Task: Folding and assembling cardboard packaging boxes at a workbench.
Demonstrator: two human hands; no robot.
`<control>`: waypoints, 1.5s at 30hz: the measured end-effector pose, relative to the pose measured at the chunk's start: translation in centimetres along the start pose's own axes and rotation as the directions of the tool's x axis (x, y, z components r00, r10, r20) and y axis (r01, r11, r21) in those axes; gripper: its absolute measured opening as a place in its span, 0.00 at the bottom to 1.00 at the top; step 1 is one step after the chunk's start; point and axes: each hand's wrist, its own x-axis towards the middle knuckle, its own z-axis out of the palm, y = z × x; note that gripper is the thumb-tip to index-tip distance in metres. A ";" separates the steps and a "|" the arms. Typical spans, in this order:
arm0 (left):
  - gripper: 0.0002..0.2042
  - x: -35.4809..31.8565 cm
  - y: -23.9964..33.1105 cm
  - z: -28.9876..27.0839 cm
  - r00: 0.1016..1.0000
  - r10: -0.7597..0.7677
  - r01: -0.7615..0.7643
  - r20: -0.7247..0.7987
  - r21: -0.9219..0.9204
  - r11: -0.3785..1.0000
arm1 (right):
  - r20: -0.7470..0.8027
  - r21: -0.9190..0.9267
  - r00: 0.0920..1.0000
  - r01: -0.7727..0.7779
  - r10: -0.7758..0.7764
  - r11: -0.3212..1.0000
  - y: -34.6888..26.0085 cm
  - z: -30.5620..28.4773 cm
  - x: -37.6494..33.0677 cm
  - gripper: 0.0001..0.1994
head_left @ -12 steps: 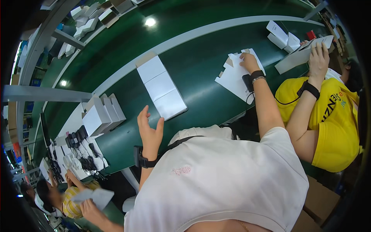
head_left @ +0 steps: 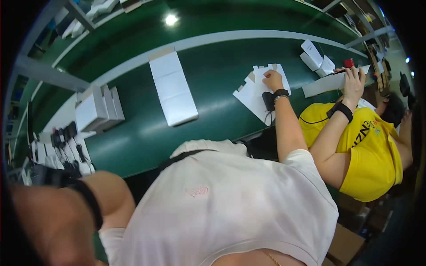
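White cardboard blank flat on green bench, right hand over its far part. Notched edge points away and leftward; long axis unclear, forearm covers some. Right fingers curled narrow; can't tell whether pinching. Left hand blurred, lower left; grip unreadable.
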 end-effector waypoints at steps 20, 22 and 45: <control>0.20 0.9 -1.0 4.6 0.828 0.259 -0.479 0.498 0.385 0.789 | -0.143 0.892 0.990 0.137 -0.019 0.432 -14.3 -14.6 -9.3 0.12; 0.21 0.4 -2.6 6.2 0.827 0.187 -0.466 0.530 0.462 0.755 | -0.163 0.932 0.986 0.167 -0.040 0.323 -16.9 -14.0 -9.0 0.12; 0.17 -16.6 -6.7 -1.2 0.382 -0.917 0.416 -0.117 0.907 0.058 | -0.010 0.791 0.885 0.292 -0.465 0.538 -27.2 -3.8 -12.1 0.21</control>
